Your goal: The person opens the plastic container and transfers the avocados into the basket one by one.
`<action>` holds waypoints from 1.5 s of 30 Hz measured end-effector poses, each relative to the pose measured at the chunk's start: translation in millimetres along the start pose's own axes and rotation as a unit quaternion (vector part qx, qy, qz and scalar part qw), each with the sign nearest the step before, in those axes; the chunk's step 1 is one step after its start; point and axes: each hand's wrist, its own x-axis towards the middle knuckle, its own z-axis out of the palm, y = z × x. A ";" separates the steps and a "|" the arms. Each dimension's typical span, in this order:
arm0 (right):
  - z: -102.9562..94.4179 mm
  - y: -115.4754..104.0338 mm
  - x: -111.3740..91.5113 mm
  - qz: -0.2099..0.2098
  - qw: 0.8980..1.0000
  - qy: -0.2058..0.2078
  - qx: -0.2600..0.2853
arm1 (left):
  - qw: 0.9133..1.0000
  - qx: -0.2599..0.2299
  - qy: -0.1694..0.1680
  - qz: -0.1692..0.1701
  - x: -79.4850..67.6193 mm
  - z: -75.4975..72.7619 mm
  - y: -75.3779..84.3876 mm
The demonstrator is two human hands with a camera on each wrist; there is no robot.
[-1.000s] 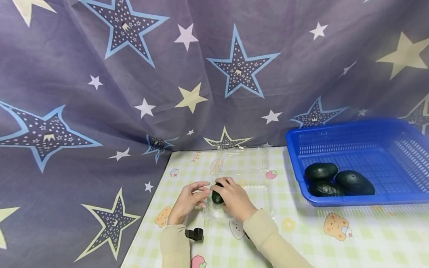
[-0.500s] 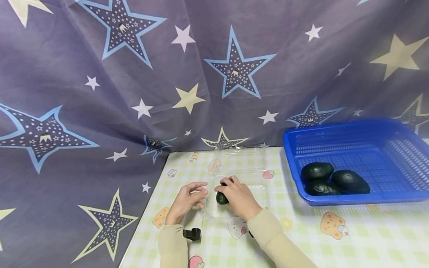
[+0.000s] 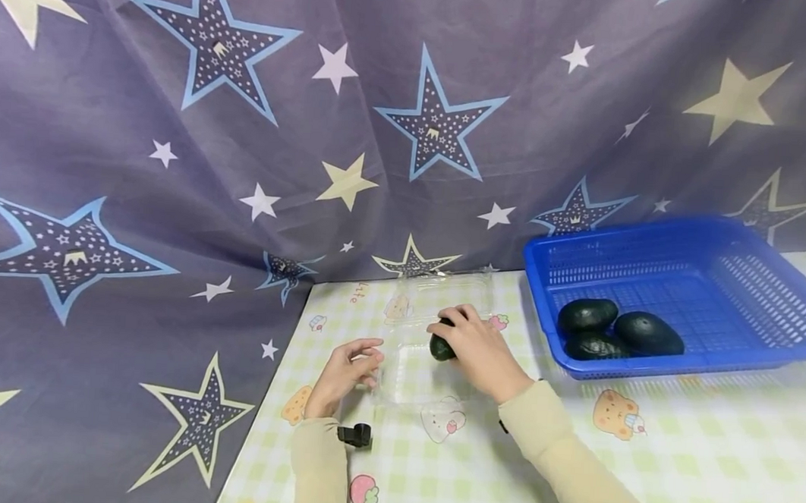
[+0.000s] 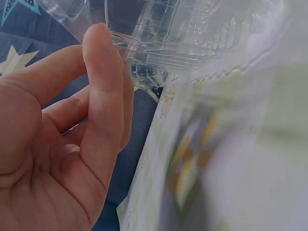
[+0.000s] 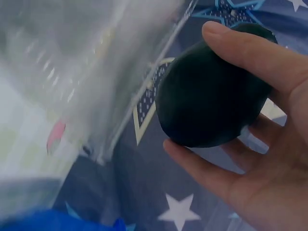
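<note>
A dark green avocado [image 3: 442, 348] is in my right hand [image 3: 481, 352], above the right side of a clear plastic clamshell box [image 3: 406, 385]. In the right wrist view my thumb and fingers grip the avocado [image 5: 211, 96] round its sides. The box lies with its lid [image 3: 445, 295] folded back toward the curtain. My left hand [image 3: 347, 372] is at the left edge of the box, its fingers loosely bent and holding nothing. In the left wrist view a fingertip overlaps the plastic box [image 4: 178, 45]; whether it touches, I cannot tell.
A blue plastic basket [image 3: 722, 287] stands at the right with several avocados [image 3: 648, 334] in its near left corner. A checked tablecloth [image 3: 460, 475] covers the table. Behind and to the left hangs a purple star curtain [image 3: 299, 147].
My right hand has lifted the avocado from the left part of the box and carried it right. My left hand has stayed nearly in place. The view has shifted slightly.
</note>
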 end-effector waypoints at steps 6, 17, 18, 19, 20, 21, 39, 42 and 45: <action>-20.8 13.5 -7.2 0.024 0.999 0.013 -0.016 | 1.000 0.003 -0.002 -0.002 0.8 -0.2 -0.5; -48.0 44.4 -14.3 0.037 0.998 0.022 -0.036 | 1.000 0.004 0.001 0.002 -0.6 -0.7 0.8; -49.1 48.2 -15.0 0.038 0.998 0.024 -0.035 | 1.000 0.004 0.002 0.002 -0.5 -1.1 0.7; -50.0 51.7 -15.5 0.039 0.998 0.025 -0.033 | 1.000 0.004 0.004 0.001 -0.4 -1.3 0.7; -51.0 55.0 -15.8 0.039 0.998 0.027 -0.031 | 1.000 0.003 0.006 0.000 -0.5 -1.5 0.8; -51.8 57.8 -16.1 0.038 0.998 0.031 -0.029 | 1.000 0.002 0.008 -0.001 -0.5 -1.5 1.0; -80.7 77.9 -33.0 0.080 0.996 0.018 -0.025 | 1.000 0.001 0.000 -0.003 -2.8 0.5 1.1; -85.7 84.6 -37.1 0.080 0.996 0.034 -0.035 | 1.000 0.003 -0.001 0.000 -3.3 0.8 0.9; -92.4 92.7 -41.2 0.083 0.995 0.043 -0.044 | 1.000 0.002 -0.004 0.008 -1.9 1.1 1.5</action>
